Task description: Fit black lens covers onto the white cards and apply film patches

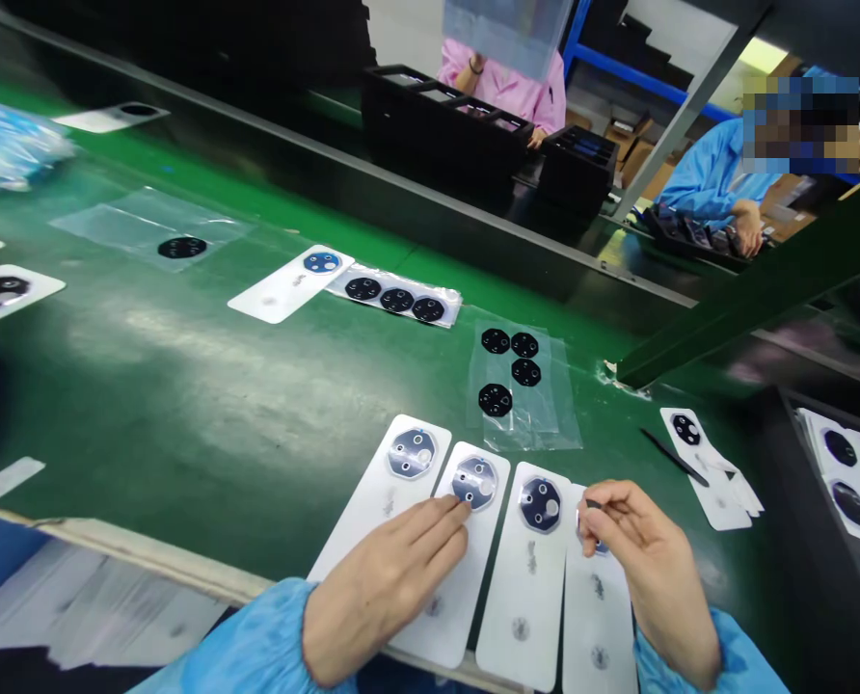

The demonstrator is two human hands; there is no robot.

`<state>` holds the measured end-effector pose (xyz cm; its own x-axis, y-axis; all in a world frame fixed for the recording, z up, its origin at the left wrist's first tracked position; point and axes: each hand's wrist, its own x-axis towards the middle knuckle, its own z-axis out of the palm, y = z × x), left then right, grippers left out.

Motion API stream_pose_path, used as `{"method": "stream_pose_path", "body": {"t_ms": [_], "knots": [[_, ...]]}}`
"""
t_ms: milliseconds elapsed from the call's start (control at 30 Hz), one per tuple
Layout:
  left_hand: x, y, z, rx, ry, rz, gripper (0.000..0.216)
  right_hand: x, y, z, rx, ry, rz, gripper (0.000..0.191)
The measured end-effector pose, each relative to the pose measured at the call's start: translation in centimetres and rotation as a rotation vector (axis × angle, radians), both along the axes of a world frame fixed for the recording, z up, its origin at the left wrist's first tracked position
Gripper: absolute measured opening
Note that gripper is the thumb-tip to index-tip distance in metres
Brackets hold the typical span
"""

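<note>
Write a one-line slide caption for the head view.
Left hand rests on white panels on a green belt; right hand pinches a small dark piece.

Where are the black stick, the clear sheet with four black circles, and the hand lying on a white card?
black stick (674, 457): head view, middle of its shaft.
clear sheet (550, 429): head view, bare lower corner.
left hand (383, 578): head view, back of the hand.

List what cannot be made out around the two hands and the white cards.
- Head view: the right hand covers the round piece on the fourth card; whether its fingers pinch anything is too small to tell.
- The left hand hides the second card's middle.
- Print on the cards: too small and blurred.
- The tray at right is cut off by the frame edge.
</note>
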<state>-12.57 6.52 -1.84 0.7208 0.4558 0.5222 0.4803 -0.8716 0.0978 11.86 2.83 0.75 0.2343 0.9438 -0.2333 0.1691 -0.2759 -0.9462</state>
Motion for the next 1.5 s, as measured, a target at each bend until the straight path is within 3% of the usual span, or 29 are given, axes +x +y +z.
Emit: {"method": "stream_pose_path", "body": {"t_ms": [167, 367, 500, 633, 733, 1000, 1133, 1300, 1500], "knots": [[-0.2, 0.5, -0.6, -0.006, 0.031, -0.009, 0.038, -2.2, 0.5, 0.2, 0.011, -0.127, 0.072, 0.030], [-0.4, 0.4, -0.9, -0.022, 0.023, -0.010, 0.038, -3.3, 0.3, -0.8, 0.126, -0.348, 0.058, 0.037], [-0.4, 0.2, -1.2, -0.039, 0.037, 0.004, 0.038, -3.9, 1.0, -1.0, 0.109, -0.172, 0.147, 0.015], [-0.3, 0.0, -1.5, -0.025, 0.047, 0.018, 0.039, -4.5, 1.8, -1.0, 0.070, 0.024, 0.161, 0.015], [-0.2, 0.0, -1.5, -0.014, 0.052, 0.019, 0.039, -4.9, 2.1, -1.2, 0.032, 0.024, 0.165, 0.020], [-0.2, -0.1, -1.4, -0.010, 0.032, 0.025, 0.039, -6.5, 2.4, -2.5, 0.078, -0.203, 0.219, 0.012], [-0.2, -0.2, -1.7, -0.021, 0.036, 0.018, 0.038, -6.9, 2.6, -2.5, 0.221, -0.399, 0.330, 0.013], [-0.1, -0.1, -1.8, -0.033, 0.038, 0.012, 0.037, -7.4, 2.7, -2.5, 0.362, -0.694, 0.352, 0.016], [0.0, 0.0, -1.5, -0.019, 0.020, 0.012, 0.037, -8.1, 3.0, -2.8, 0.363, -0.776, 0.401, 0.021]]}}
